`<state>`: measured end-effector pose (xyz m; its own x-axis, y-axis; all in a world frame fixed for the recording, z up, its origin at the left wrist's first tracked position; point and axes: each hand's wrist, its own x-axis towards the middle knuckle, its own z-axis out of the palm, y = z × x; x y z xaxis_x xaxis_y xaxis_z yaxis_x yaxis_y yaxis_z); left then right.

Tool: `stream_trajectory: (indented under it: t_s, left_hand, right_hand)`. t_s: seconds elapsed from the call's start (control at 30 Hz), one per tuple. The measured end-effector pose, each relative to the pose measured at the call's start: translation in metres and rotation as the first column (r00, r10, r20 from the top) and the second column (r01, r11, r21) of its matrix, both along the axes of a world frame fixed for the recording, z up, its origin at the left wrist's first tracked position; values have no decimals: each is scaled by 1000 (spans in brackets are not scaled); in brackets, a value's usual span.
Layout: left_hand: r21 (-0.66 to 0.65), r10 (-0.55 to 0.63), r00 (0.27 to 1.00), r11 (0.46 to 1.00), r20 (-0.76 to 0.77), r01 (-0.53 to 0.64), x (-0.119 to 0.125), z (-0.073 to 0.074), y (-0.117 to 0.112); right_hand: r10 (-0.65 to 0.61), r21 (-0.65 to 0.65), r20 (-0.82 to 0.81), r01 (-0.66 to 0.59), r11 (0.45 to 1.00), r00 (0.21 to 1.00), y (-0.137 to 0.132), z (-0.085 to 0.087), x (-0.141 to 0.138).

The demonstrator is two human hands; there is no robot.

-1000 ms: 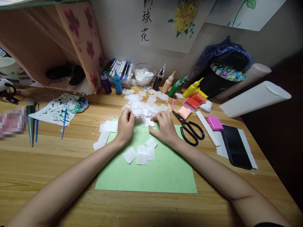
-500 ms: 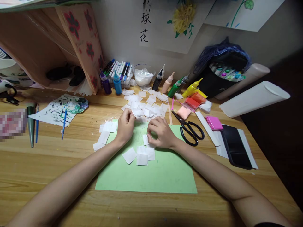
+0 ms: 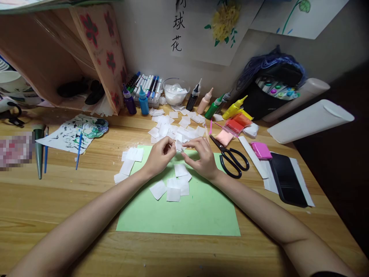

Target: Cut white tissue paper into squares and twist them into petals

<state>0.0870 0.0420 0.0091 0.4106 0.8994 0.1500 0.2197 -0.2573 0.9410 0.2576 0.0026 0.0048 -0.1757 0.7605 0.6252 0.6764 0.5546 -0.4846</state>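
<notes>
A small white paper square (image 3: 179,146) is pinched at its left edge between the thumb and fingers of my left hand (image 3: 160,156). My right hand (image 3: 202,157) is at the square's right side, thumb and forefinger apart, the forefinger at or very near its edge. Both hands are over the top part of a green sheet (image 3: 201,215). On that sheet, below my hands, lie several loose white squares (image 3: 173,194), some overlapping. More white squares (image 3: 134,154) lie across the sheet's left edge. Just beyond my hands spreads a heap of white paper pieces (image 3: 164,125).
Black-handled scissors (image 3: 230,159) lie right of my right hand, near a pink packet (image 3: 261,150) and a black phone (image 3: 288,179). Paint bottles (image 3: 143,102) and a glass bowl (image 3: 174,94) stand along the back. Leftward are a paint-smeared paper (image 3: 63,134) and a blue brush (image 3: 78,150).
My right hand has moved up from the loose squares towards my left hand, and its fingers have spread. The paper square in my left hand now shows between both hands.
</notes>
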Motion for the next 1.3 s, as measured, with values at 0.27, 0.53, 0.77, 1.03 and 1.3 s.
stream_trajectory:
  t_s: [0.27, 0.53, 0.77, 1.03, 1.3]
  left_hand:
    - [133, -93, 992, 986, -81, 103, 1, 0, -2]
    - [145, -58, 990, 986, -129, 76, 2, 2, -4]
    - [146, -19, 984, 988, -179, 46, 4, 1, -3]
    - [53, 130, 987, 991, -92, -126, 3, 0, -1]
    - [-29, 110, 994, 993, -17, -110, 1, -2, 1]
  right_hand:
    - [-4, 33, 6, 4, 999, 1000, -1, -1, -3]
    - [-126, -42, -103, 122, 992, 987, 2, -2, -1]
    - [-177, -293, -301, 86, 952, 937, 9, -9, 6]
    - [-352, -413, -443, 161, 897, 824, 22, -22, 16]
    - [-110, -167, -149, 85, 982, 983, 8, -4, 6]
